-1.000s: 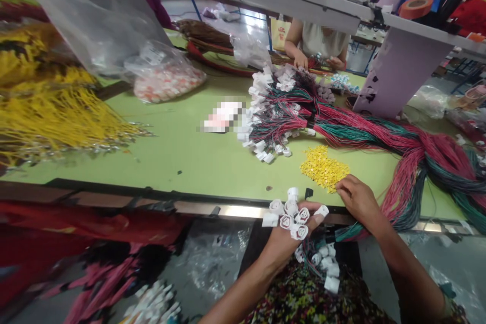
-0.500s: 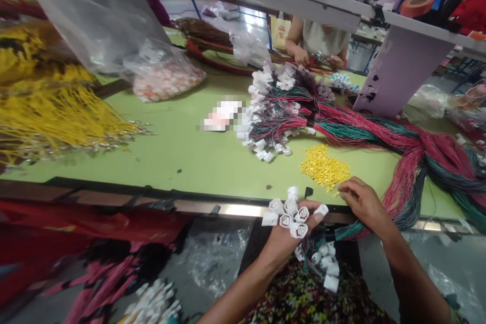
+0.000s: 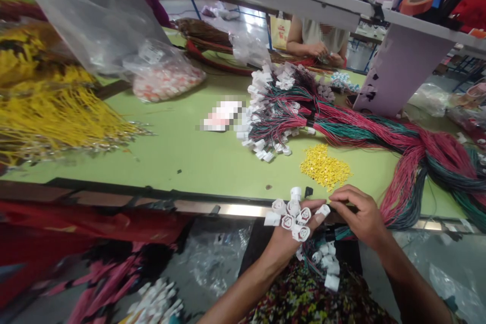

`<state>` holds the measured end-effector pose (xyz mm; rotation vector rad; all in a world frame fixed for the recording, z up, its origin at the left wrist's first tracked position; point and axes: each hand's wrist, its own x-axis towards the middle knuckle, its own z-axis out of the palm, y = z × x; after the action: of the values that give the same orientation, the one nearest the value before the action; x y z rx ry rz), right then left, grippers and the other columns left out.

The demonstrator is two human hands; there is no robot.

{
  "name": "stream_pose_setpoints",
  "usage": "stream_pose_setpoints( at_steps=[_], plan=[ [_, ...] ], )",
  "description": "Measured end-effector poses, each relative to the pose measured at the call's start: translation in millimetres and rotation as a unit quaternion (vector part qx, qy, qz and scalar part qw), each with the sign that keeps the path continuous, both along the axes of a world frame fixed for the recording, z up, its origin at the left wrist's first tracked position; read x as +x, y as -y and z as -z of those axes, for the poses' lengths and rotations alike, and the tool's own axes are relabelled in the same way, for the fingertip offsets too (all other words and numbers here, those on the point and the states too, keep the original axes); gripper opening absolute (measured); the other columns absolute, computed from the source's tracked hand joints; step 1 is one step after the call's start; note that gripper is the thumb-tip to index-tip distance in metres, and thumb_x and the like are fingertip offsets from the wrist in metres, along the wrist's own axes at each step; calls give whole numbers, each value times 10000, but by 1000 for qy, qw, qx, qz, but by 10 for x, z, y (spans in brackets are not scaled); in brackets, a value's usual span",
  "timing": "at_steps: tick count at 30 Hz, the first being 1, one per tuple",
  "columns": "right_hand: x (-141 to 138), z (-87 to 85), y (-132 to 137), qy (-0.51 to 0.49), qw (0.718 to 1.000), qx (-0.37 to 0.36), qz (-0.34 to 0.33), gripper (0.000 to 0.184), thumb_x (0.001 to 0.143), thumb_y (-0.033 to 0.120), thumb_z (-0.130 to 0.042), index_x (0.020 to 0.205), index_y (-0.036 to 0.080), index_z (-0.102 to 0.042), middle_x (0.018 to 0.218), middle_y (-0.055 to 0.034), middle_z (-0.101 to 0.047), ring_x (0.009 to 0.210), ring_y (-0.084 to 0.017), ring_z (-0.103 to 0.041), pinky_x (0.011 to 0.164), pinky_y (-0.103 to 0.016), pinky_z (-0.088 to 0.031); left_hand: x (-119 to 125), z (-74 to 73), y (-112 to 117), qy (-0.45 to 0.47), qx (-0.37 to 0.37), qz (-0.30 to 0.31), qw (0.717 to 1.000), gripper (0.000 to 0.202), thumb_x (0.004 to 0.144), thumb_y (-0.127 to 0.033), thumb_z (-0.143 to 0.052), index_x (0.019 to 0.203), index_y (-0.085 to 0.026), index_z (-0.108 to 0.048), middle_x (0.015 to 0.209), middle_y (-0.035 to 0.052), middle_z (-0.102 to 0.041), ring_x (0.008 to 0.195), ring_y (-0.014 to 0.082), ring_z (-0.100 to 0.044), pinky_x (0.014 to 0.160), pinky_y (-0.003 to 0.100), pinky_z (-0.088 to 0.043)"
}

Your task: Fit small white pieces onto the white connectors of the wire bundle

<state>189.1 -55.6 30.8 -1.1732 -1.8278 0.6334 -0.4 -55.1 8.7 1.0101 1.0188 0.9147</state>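
Note:
My left hand (image 3: 284, 239) is closed around several white plug connectors (image 3: 293, 207) whose wires run down behind it. Between its thumb and fingers one more white connector (image 3: 323, 210) sticks out to the right. Close beside that connector, my right hand (image 3: 359, 215) has thumb and forefinger pinched together, with a tiny yellow piece (image 3: 330, 202) at the tips. A pile of small yellow pieces (image 3: 326, 167) lies on the table just beyond the hands. More white connectors (image 3: 328, 260) on red and green wires hang over my lap.
A thick bundle of red and green wires (image 3: 353, 124) crosses the green table (image 3: 182, 142). Yellow wires (image 3: 64, 116) lie left, near a bag of orange and white parts (image 3: 167, 78). A purple upright (image 3: 406, 68) supports the shelf (image 3: 304, 2). A co-worker (image 3: 317, 43) sits opposite.
My right hand has moved left from the edge of the yellow pile to the connector at my left fingertips. My left hand has shifted slightly right, still holding the connectors.

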Motion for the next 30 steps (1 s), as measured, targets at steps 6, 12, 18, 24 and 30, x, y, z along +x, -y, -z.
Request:
stream_pose_setpoints(
  at_steps=[6, 12, 18, 24, 30],
  plan=[
    [-96, -18, 43, 15, 999, 17, 25, 62, 942, 176, -639, 951, 220, -682, 853, -27, -685, 729, -156, -646, 667, -278, -537, -7, -4, 33, 98, -23, 35, 994, 414, 754, -402, -813, 1117, -206, -772, 1101, 127, -804, 1054, 298, -732, 1017, 498, -528],
    [-86, 0, 12, 18, 999, 49, 13, 102, 962, 174, -618, 921, 230, -693, 848, -39, -687, 810, -182, -667, 724, -311, -553, -7, 30, 40, 75, -8, 32, 997, 356, 781, -377, -795, 1092, -204, -777, 1122, 125, -798, 1044, 294, -731, 1020, 500, -525],
    [-99, 13, -10, -25, 999, 29, 16, 84, 936, 169, -653, 888, 221, -699, 856, -38, -675, 823, -178, -654, 722, -299, -542, -4, -3, 33, 77, -6, 27, 997, 333, 776, -357, -795, 1074, -212, -782, 1091, 113, -803, 1024, 284, -725, 1003, 475, -526],
    [-116, 94, -29, -78, 996, -16, 37, 12, 897, 202, -704, 894, 212, -699, 834, -21, -680, 762, -161, -637, 683, -277, -521, -9, 9, 34, 100, -9, 31, 994, 351, 776, -369, -801, 1080, -194, -776, 1078, 118, -799, 1027, 287, -721, 1012, 499, -511],
    [-93, 114, -41, -83, 996, -14, 30, 55, 911, 258, -709, 880, 218, -729, 827, -40, -713, 794, -187, -674, 698, -300, -552, -7, 62, 40, 89, -24, 15, 996, 354, 756, -355, -823, 1066, -194, -767, 1056, 110, -791, 1009, 278, -717, 999, 490, -512]
  ],
)
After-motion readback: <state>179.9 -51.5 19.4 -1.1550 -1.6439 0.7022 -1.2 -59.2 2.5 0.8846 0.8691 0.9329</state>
